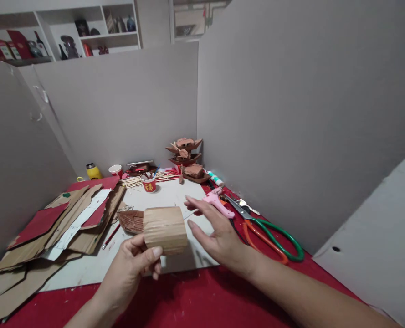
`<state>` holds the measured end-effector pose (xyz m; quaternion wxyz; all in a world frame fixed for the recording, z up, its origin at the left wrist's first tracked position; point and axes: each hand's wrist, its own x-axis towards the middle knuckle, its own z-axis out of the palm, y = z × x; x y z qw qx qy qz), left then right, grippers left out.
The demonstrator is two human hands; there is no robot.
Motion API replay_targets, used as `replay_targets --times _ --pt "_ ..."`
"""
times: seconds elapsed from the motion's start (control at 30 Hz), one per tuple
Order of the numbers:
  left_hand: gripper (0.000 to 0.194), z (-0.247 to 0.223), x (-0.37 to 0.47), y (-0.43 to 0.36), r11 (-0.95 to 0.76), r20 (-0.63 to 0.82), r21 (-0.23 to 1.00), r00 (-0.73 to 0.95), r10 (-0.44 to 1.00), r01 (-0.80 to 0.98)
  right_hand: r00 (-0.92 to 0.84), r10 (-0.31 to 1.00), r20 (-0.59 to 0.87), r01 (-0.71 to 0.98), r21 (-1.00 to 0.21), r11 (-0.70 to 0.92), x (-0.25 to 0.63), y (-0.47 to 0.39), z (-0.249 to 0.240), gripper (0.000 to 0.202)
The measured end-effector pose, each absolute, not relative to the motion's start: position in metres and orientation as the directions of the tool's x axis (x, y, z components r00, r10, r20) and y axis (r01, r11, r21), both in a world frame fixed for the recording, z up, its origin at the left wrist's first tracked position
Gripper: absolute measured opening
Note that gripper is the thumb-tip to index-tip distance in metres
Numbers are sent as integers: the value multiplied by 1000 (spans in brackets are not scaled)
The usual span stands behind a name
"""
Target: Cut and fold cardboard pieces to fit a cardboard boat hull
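Note:
A curved piece of ribbed tan cardboard [164, 228] is gripped at its lower left by my left hand [134, 259], thumb in front and fingers behind. It is held up over the white board [120, 269]. To its right, my right hand [212, 228] is open, fingers apart and pointing left, with a gap between it and the cardboard. Behind the cardboard, a small brown model boat hull [130, 221] lies partly hidden. A pink glue gun [219, 202] rests just beyond my right hand.
Torn cardboard sheets [62, 218] pile up at left, near a pencil [111, 236]. Green-handled scissors [274, 232] and an orange-handled tool [264, 241] lie at right. Further back stand a red paper cup [149, 184], thin sticks [168, 176], stacked model boats [185, 152] and a yellow bottle [93, 171]. Grey partitions [130, 105] surround the table.

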<state>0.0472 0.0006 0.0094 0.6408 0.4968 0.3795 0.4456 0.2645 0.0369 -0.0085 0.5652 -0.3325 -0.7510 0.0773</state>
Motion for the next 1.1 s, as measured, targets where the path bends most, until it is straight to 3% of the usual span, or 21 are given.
replay_targets --times 0.1,0.2,0.37,0.6,0.87,1.0,1.1 --pt "18 12 48 4 100 -41 974 274 961 -205 -97 701 706 208 -675 708 263 29 -8 52" --pt "22 13 52 7 107 -42 976 315 948 -190 -225 723 653 68 -730 681 260 23 -11 61" --pt "24 10 57 10 100 -49 988 383 923 -115 -288 701 653 97 -708 699 256 23 -14 45" --pt "27 1 55 9 54 -38 997 292 956 -46 -332 670 664 134 -670 730 256 29 -21 58" --pt "30 8 54 8 -44 14 993 259 966 109 -288 795 534 112 -806 582 250 31 -26 39" --pt "25 11 50 9 -239 230 914 66 971 328 -230 892 389 28 -913 406 252 31 -22 38" --pt "48 13 47 8 -372 391 817 52 919 440 -288 910 297 -99 -955 280 252 26 -17 36"
